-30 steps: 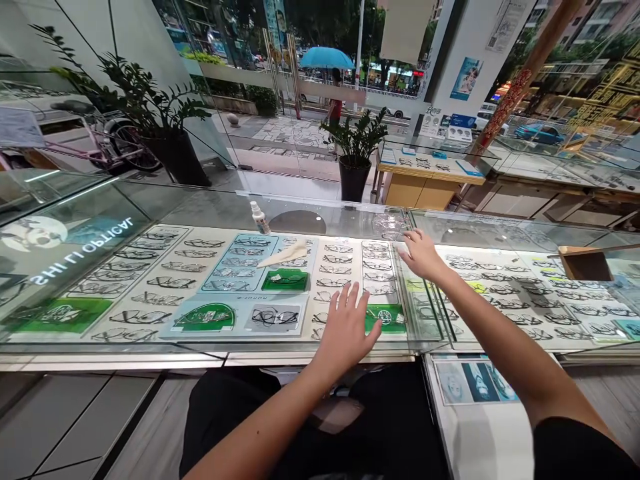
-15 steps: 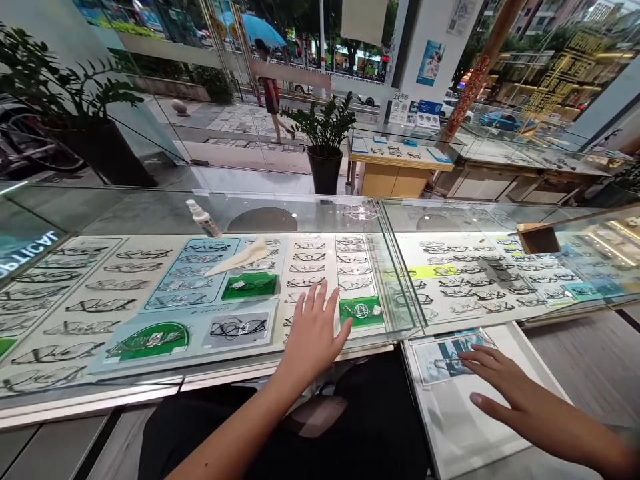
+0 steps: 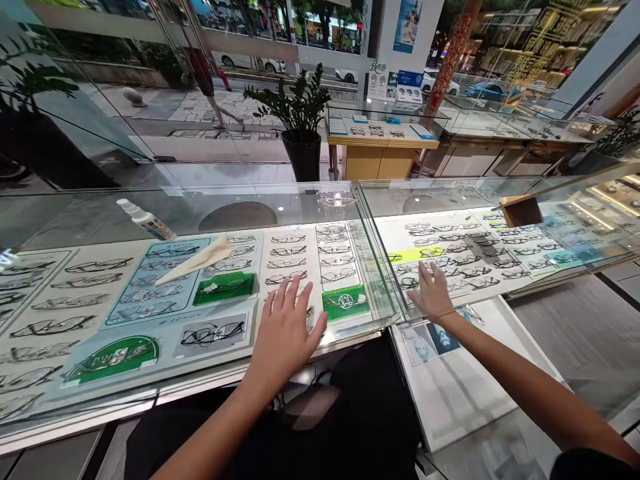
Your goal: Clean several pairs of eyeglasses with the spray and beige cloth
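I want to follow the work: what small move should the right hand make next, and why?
Probably lower the right hand onto the nearest glasses: its open fingers hover at the front row; the left hand lies flat on the glass.

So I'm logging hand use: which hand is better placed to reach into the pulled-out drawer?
Right, probably: the right hand hovers at the drawer; the left hand lies flat on the glass counter.
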